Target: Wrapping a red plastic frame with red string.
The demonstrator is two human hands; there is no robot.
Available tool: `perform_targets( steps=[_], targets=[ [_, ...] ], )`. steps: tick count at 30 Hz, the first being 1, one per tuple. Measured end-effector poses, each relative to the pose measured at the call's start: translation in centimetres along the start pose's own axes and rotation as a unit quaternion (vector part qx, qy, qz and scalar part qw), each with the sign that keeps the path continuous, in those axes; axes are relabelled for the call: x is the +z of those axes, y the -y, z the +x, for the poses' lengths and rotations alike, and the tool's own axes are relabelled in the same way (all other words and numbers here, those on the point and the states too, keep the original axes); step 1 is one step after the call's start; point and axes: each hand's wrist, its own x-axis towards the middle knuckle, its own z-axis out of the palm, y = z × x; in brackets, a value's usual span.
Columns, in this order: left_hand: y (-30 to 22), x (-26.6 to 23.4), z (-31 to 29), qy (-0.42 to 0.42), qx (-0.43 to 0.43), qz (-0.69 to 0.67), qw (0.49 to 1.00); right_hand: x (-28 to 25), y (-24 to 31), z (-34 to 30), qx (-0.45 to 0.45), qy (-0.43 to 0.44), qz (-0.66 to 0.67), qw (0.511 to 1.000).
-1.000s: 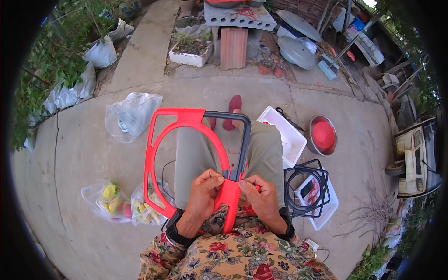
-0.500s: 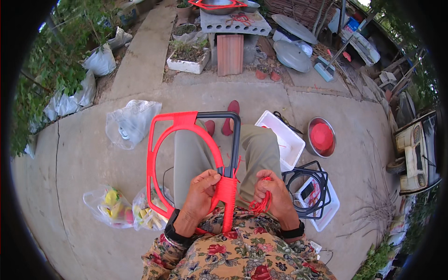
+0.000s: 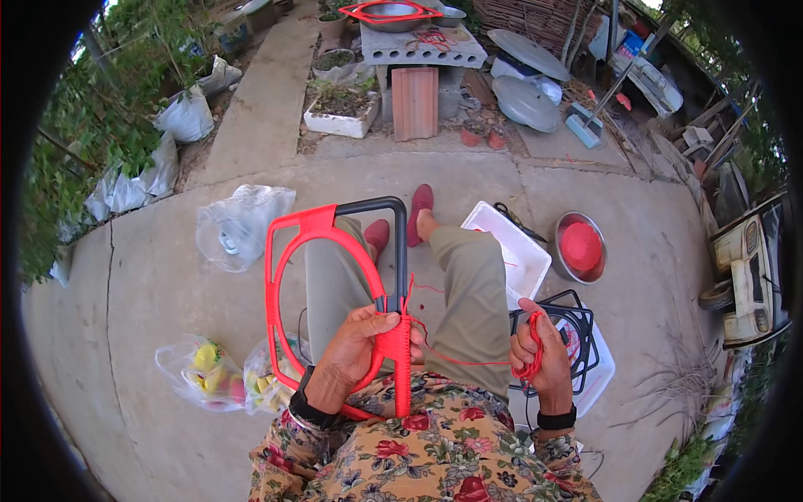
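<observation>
My left hand (image 3: 360, 339) is closed on a rectangular frame with an inner ring (image 3: 316, 222), at the join beside its right bar. Red cord is wound round most of the frame, while black tube shows bare at the upper right corner. Out to the right, my right hand (image 3: 544, 360) is closed round a looped bundle of red cord (image 3: 529, 351). From that bundle a single strand (image 3: 468, 361) runs left across my lap to the wrapping beside my left hand. The frame's lower edge rests against my patterned top.
Right of my legs are a white foam box (image 3: 523, 263), a metal bowl with a red bundle (image 3: 580, 247) and bare black frames (image 3: 577, 314) over a white tray (image 3: 598, 376). Plastic bags (image 3: 201, 372) lie at left. A block stand (image 3: 422, 52) stands ahead.
My right hand has moved away to the right with the cord bundle, and the strand to the frame now stretches across my lap. The frame has shifted slightly left.
</observation>
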Motion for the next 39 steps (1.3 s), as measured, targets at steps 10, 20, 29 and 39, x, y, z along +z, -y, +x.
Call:
perform_targets(
  steps=[10, 20, 29, 39],
  targets=[
    [-0.4, 0.4, 1.3, -0.052, 0.033, 0.016, 0.998, -1.2, 4.6, -0.8, -0.077, -0.017, -0.088, 0.993],
    [-0.2, -0.1, 3.4, -0.151, 0.088, 0.054, 0.983, -5.1, 10.5, -0.9, -0.217, -0.139, -0.334, 0.906],
    [0.8, -0.2, 3.3, -0.171, 0.074, 0.066, 0.98, -4.5, 13.7, 1.1, -0.285, -0.181, -0.689, 0.641],
    [1.9, -0.2, 3.6, -0.15, 0.066, 0.053, 0.985, -3.1, 9.2, 6.4, -0.305, -0.149, -0.716, 0.609]
  ],
)
